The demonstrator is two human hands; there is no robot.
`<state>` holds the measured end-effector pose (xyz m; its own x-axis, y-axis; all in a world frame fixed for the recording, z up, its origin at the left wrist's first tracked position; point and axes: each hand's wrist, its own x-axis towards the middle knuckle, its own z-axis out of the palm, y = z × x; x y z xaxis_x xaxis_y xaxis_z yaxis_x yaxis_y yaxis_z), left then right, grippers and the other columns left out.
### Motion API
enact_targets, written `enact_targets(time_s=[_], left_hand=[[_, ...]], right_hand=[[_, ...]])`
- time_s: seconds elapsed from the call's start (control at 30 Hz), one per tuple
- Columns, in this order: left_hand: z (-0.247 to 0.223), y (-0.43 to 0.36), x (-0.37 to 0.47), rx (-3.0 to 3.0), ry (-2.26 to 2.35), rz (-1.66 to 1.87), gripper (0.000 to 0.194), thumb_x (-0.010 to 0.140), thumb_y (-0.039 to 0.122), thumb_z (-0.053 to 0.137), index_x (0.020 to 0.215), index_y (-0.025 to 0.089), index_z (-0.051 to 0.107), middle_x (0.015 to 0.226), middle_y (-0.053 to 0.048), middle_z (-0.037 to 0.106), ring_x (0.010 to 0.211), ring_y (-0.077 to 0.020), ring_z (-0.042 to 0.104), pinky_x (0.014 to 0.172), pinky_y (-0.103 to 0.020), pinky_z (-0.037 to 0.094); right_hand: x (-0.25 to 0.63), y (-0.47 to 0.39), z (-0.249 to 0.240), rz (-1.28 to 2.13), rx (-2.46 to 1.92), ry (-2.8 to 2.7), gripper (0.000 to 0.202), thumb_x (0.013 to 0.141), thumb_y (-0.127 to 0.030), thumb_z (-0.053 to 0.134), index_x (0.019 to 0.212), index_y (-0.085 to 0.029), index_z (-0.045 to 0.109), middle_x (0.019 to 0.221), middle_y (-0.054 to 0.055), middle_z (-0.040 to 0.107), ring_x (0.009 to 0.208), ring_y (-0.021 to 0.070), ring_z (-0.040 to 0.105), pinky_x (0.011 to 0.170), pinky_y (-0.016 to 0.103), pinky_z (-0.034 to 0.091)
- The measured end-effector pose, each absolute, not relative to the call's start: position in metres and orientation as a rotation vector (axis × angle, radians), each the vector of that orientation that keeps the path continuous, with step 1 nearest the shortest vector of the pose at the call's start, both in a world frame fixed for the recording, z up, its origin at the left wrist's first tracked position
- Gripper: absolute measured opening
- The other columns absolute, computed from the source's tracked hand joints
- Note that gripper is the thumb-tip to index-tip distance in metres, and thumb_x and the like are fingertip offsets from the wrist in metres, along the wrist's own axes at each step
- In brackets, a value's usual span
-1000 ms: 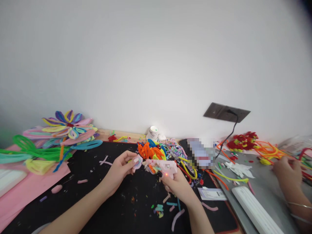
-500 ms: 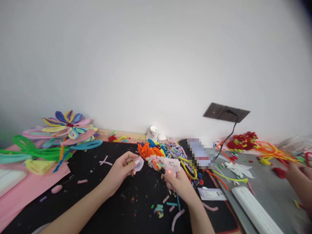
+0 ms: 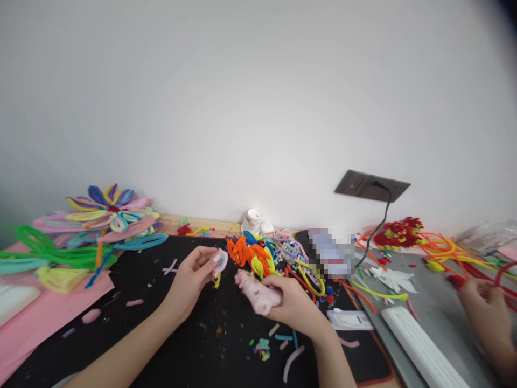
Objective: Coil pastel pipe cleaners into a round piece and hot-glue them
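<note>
A small round pastel piece (image 3: 220,261) of coiled pipe cleaner, with a yellow-green end hanging below, is pinched between the thumb and fingers of my left hand (image 3: 196,272). My right hand (image 3: 291,302) is wrapped round a pale pink glue gun (image 3: 260,296), tilted with its nozzle end to the upper left, over the black mat (image 3: 161,334). A gap separates the gun from the round piece. Behind the gun lie orange pipe-cleaner loops (image 3: 247,252) and a heap of cut colourful bits (image 3: 293,249).
A pipe-cleaner flower (image 3: 113,209) and green loops (image 3: 52,248) lie at left. Another person's hand (image 3: 487,312) holds red pipe cleaner at right. A white long case (image 3: 420,345), paper cup (image 3: 252,220), and black cord (image 3: 377,229) also show.
The glue gun has turned and moved slightly left and down in my right hand. My left hand has shifted a little left and up with the round piece. The other person's hand has come further into view.
</note>
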<state>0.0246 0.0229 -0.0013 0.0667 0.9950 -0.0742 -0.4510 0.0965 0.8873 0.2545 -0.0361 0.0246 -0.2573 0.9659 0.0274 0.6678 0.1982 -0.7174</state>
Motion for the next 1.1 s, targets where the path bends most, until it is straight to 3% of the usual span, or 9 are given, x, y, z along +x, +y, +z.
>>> enact_targets(time_s=[0.1,0.3,0.37,0.5,0.63,0.73,0.93,1.1], left_hand=[[-0.002,0.025,0.023,0.783,0.88,1.357,0.038,0.058,0.035,0.087,0.084,0.017,0.065,0.081,0.0,0.07,0.063,-0.0086,0.056,0.055,-0.018,0.046],[-0.004,0.025,0.022,0.79,0.871,1.339,0.036,0.06,0.034,0.086,0.084,0.017,0.066,0.078,0.001,0.069,0.058,-0.0067,0.053,0.053,-0.017,0.045],[-0.003,0.024,0.024,0.8,0.873,1.323,0.036,0.06,0.035,0.086,0.083,0.017,0.066,0.077,0.001,0.069,0.058,-0.007,0.053,0.052,-0.017,0.044],[0.0,0.021,0.026,0.823,0.887,1.286,0.035,0.06,0.035,0.086,0.081,0.016,0.066,0.076,0.0,0.07,0.062,-0.0101,0.056,0.052,-0.019,0.045],[-0.001,0.02,0.025,0.874,0.884,1.243,0.033,0.063,0.036,0.084,0.081,0.017,0.065,0.076,0.0,0.07,0.059,-0.0098,0.055,0.053,-0.021,0.044],[-0.004,0.02,0.024,0.904,0.88,1.219,0.032,0.065,0.036,0.082,0.083,0.017,0.064,0.077,0.001,0.069,0.057,-0.0089,0.053,0.055,-0.022,0.044],[-0.003,0.02,0.026,0.949,0.873,1.195,0.033,0.065,0.038,0.082,0.081,0.016,0.063,0.071,0.002,0.067,0.057,-0.0085,0.051,0.054,-0.02,0.04],[-0.001,0.018,0.026,0.992,0.868,1.179,0.032,0.067,0.039,0.08,0.08,0.017,0.062,0.072,0.002,0.068,0.054,-0.0083,0.051,0.052,-0.021,0.039]], right_hand=[[0.252,-0.036,0.018,0.844,-1.572,-2.07,0.038,0.058,-0.015,0.076,0.094,-0.021,0.069,0.078,-0.003,0.062,0.067,0.0149,0.053,0.06,0.022,0.038],[0.261,-0.037,0.021,0.962,-1.591,-2.024,0.065,0.048,-0.014,0.084,0.11,-0.022,0.068,0.1,0.004,0.063,0.092,0.0228,0.058,0.081,0.03,0.046],[0.266,-0.037,0.025,0.995,-1.548,-1.988,0.057,0.051,-0.014,0.082,0.107,-0.021,0.069,0.102,0.004,0.064,0.093,0.022,0.059,0.081,0.029,0.046],[0.275,-0.03,0.026,0.822,-1.512,-1.751,0.006,0.072,-0.019,0.061,0.07,-0.017,0.066,0.086,0.004,0.067,0.078,0.0182,0.061,0.067,0.026,0.045],[0.293,-0.017,0.026,0.369,-1.787,-1.508,0.027,0.083,-0.03,0.05,0.064,-0.017,0.064,0.065,0.004,0.066,0.065,0.0188,0.061,0.061,0.027,0.044],[0.309,-0.003,0.029,0.233,-1.906,-1.48,0.027,0.082,-0.025,0.047,0.066,-0.016,0.067,0.059,0.006,0.066,0.06,0.0205,0.059,0.06,0.03,0.042],[0.314,0.034,0.027,0.179,-1.912,-1.651,0.028,0.074,-0.008,0.052,0.09,-0.016,0.073,0.089,0.008,0.074,0.081,0.021,0.066,0.077,0.029,0.046],[0.303,0.056,0.017,0.219,-1.903,-1.804,0.022,0.067,-0.002,0.059,0.076,-0.015,0.074,0.079,0.007,0.074,0.078,0.02,0.066,0.075,0.027,0.046]])
